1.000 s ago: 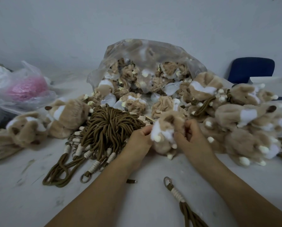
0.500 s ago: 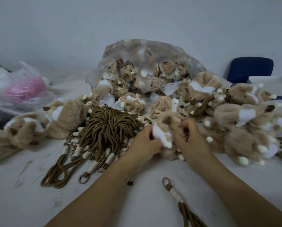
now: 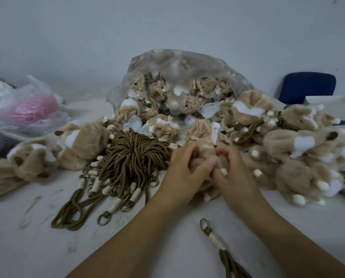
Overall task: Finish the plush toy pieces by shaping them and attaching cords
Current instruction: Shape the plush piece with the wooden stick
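Both my hands grip one tan plush piece [image 3: 204, 152] at the table's middle. My left hand [image 3: 184, 171] curls round its left side and my right hand [image 3: 230, 173] curls round its right side, thumbs meeting in front. The piece is mostly hidden under my fingers. A bundle of brown cords [image 3: 131, 157] with cream wrapped ends and metal rings lies just left of my hands. One single cord [image 3: 215, 239] lies on the table near me, between my forearms.
A clear plastic bag [image 3: 177, 77] of unshaped plush pieces lies open behind my hands. Shaped plush toys pile up at the right [image 3: 299, 145] and the left [image 3: 81, 143]. A bag with something pink [image 3: 31, 109] sits far left; a blue chair [image 3: 307, 87] stands far right.
My hands have closed in over the plush piece and pressed together, covering its white patch and brown ear. The piece has turned and sunk lower between my palms.
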A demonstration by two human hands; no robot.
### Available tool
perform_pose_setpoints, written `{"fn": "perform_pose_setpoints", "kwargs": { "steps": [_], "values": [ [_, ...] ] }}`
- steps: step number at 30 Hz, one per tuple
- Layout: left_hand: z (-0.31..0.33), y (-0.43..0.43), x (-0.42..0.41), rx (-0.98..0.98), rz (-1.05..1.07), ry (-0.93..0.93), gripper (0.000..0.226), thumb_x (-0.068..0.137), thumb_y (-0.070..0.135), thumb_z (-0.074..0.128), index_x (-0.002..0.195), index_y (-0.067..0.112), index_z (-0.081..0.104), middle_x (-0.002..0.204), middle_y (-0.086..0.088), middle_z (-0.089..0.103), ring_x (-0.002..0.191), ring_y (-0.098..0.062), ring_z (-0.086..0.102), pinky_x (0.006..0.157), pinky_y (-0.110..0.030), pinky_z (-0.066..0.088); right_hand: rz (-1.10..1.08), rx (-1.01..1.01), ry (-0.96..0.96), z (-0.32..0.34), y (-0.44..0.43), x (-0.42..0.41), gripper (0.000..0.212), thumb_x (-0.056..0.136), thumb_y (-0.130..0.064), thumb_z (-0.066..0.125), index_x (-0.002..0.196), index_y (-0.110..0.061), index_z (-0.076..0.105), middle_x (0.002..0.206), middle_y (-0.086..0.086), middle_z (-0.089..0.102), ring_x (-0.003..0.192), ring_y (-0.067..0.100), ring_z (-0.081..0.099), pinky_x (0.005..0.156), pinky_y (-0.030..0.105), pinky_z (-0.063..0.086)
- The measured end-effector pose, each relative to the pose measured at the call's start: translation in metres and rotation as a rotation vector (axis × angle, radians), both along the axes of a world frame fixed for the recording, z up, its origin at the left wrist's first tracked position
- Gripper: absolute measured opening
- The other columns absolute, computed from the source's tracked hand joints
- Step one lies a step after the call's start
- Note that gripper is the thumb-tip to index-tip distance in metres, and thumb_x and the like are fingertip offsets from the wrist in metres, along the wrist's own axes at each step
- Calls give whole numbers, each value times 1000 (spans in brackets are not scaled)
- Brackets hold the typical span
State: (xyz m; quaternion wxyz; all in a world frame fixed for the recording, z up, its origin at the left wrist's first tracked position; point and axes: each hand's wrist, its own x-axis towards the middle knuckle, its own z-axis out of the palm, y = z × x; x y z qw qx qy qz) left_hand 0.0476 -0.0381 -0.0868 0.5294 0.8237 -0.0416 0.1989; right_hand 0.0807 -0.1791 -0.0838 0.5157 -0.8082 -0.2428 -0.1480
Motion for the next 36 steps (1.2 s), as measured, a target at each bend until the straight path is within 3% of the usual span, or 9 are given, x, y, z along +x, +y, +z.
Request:
{"fn": "perform_pose_setpoints", "kwargs": {
  "steps": [2,5,11,15,18,22,25,30,36],
  "values": [
    [1,0,1,-157,-34,133,14,90,51,63,99,40,63,103,10,65,88,2,62,68,-9,45,34,-50,-42,-3,3,-2,22,90,-28,58,99,-39,41,100,-15,48,88,-19,47,60,-1,37],
    [1,8,1,-331,9,191,25,95,34,63,94,9,66,77,-10,67,49,-7,58,43,-20,43,84,-108,-86,-5,3,-4,24,86,-33,62,98,-36,41,103,-15,43,92,-15,45,65,0,37],
    [4,5,1,9,120,-27,16,96,21,60,82,27,58,97,9,50,86,9,49,72,-6,39,41,-10,-127,3,-6,-1,26,81,-57,50,86,-32,49,99,-12,42,83,-4,51,70,6,41],
    [6,1,-1,291,68,-227,25,92,17,56,72,29,46,78,19,46,89,-6,40,77,-15,34,10,-84,-336,4,-5,5,19,94,-38,54,102,-22,60,105,-7,48,96,2,49,82,10,40],
    [3,0,2,343,47,-243,18,90,13,57,74,8,51,76,6,50,88,-14,40,76,-28,37,-16,-156,-437,5,-5,5,25,92,-28,46,94,-12,65,98,0,54,92,15,50,81,22,40],
    [1,-1,0,250,20,-173,17,87,27,60,96,13,60,91,13,51,96,-9,46,83,-28,42,-14,-138,-401,6,-5,4,22,91,-24,48,91,-11,65,94,1,56,90,16,51,79,29,42],
    [2,-1,2,249,-40,-206,43,87,24,64,129,18,56,123,12,52,122,-8,45,104,-28,39,-18,-130,-367,6,-6,3,14,90,-17,53,92,-11,66,95,2,57,91,19,52,80,32,43],
    [2,-4,-1,66,-118,-62,17,91,18,53,104,22,64,97,4,65,95,-13,59,85,-35,49,15,-151,-458,11,-1,-5,20,92,-15,48,90,-8,66,93,4,58,89,19,51,83,17,36],
    [-3,-6,4,285,-25,-131,19,90,27,45,80,14,53,77,-1,56,79,-16,48,72,-34,37,-31,-32,-400,8,0,-6,14,92,-13,51,92,-8,64,94,-4,55,92,12,51,85,18,38]
  ]
}}
